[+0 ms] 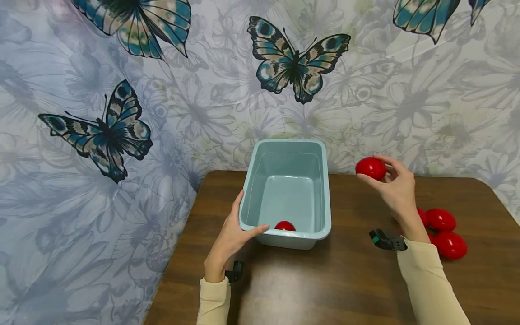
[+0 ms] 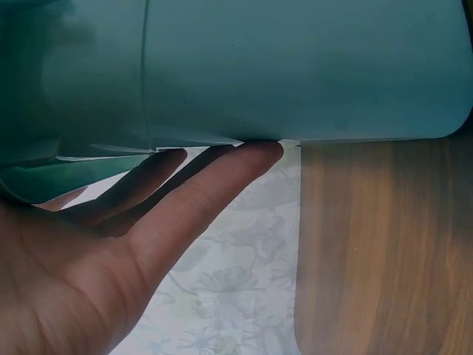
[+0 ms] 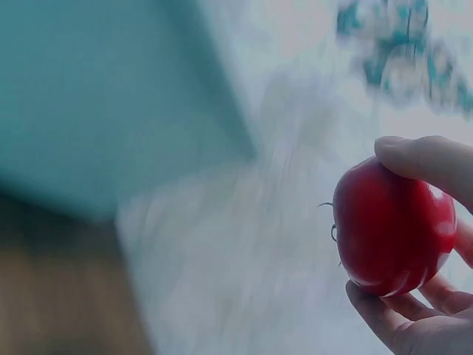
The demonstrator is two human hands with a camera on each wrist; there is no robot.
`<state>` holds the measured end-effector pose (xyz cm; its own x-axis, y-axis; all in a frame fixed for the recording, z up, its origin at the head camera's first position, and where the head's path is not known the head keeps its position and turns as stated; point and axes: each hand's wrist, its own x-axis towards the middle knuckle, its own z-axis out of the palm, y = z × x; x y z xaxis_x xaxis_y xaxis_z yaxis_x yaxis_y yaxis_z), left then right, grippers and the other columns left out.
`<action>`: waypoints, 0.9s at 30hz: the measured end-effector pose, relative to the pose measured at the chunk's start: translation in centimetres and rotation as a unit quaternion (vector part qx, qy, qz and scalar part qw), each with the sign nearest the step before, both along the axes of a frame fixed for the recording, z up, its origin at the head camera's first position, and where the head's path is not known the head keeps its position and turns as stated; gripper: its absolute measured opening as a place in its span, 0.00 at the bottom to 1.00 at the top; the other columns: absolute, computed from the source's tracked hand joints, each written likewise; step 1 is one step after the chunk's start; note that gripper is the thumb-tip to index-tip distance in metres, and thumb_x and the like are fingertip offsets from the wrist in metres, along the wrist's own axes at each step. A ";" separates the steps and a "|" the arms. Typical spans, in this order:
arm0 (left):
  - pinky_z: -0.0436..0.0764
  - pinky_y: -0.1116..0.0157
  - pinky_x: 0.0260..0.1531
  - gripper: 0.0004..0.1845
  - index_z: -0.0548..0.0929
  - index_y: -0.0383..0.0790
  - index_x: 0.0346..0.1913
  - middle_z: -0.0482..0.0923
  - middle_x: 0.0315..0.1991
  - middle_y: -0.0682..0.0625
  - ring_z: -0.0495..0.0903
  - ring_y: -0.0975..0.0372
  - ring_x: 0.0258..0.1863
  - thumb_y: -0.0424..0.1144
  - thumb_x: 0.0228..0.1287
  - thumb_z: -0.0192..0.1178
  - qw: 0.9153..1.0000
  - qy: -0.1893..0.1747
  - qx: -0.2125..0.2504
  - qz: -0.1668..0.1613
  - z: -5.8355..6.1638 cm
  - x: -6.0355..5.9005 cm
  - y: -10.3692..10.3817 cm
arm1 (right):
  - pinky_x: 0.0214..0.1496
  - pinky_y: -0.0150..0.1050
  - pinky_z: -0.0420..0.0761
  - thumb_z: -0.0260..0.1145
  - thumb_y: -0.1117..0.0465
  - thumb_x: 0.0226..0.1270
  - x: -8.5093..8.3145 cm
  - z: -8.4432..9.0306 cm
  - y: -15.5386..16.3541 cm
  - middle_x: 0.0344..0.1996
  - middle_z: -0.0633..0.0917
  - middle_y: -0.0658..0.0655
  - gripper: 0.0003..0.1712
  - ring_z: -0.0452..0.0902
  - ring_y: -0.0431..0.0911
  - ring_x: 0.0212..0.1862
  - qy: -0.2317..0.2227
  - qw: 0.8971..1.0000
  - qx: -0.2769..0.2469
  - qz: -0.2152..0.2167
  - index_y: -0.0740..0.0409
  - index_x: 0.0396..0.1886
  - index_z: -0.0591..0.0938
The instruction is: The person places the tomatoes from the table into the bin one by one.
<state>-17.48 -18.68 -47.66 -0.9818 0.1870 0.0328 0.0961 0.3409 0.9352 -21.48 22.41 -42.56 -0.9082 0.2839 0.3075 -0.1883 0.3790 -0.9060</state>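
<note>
At the bottom of the head view, two cream sleeves come up from the near edge of a brown table (image 1: pixel 357 289). Low and left of centre, the left hand (image 1: pixel 229 241) rests against the near left corner of one pale blue tub (image 1: pixel 325 189): the thumb lies over the rim and the straight fingers lie flat along the outer wall, as the left wrist view shows; it presses rather than grips. At the lower right, a cluster of red tomatoes (image 1: pixel 447 232) lies on the table just behind the right forearm; three show plainly and a fourth may be partly hidden by the wrist. Inside the tub, one tomato (image 1: pixel 285 225) sits on the floor against the near wall; nothing else shows in it. Right of centre and above the table, clear of the tub, the right hand (image 1: pixel 396 187) pinches one more tomato (image 1: pixel 370 168) between thumb and fingertips. Farthest off, a grey floral cloth (image 1: pixel 183 113) printed with blue butterflies fills the upper frame.
</note>
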 end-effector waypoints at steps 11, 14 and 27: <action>0.74 0.41 0.65 0.62 0.47 0.60 0.85 0.62 0.78 0.47 0.71 0.46 0.70 0.49 0.56 0.80 1.000 0.000 0.013 -0.001 0.0 0.1 0.0 | 0.64 0.51 0.82 0.81 0.68 0.59 -4.2 4.9 -12.2 0.61 0.79 0.64 0.33 0.77 0.56 0.59 0.064 0.982 0.012 0.178 0.64 0.65 0.81; 0.74 0.41 0.66 0.62 0.47 0.60 0.85 0.62 0.78 0.47 0.70 0.47 0.70 0.50 0.56 0.80 1.000 -0.002 0.011 -0.004 0.1 0.1 0.1 | 0.64 0.58 0.81 0.82 0.67 0.58 -4.6 4.9 -13.4 0.61 0.80 0.65 0.33 0.77 0.59 0.59 0.062 0.979 0.027 0.191 0.64 0.64 0.81; 0.74 0.39 0.66 0.63 0.47 0.58 0.85 0.61 0.79 0.45 0.68 0.43 0.71 0.49 0.56 0.81 1.000 -0.004 0.021 -0.009 0.1 -0.1 0.0 | 0.64 0.58 0.81 0.82 0.66 0.58 -4.9 3.3 -13.4 0.62 0.79 0.64 0.34 0.77 0.59 0.60 0.028 0.978 0.060 0.196 0.62 0.64 0.81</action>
<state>-17.54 -18.67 -47.56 -0.9783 0.2042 0.0341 0.0956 0.2995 0.9493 -26.38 8.96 -39.31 -0.9208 -0.1238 0.3698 -0.3886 0.3709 -0.8435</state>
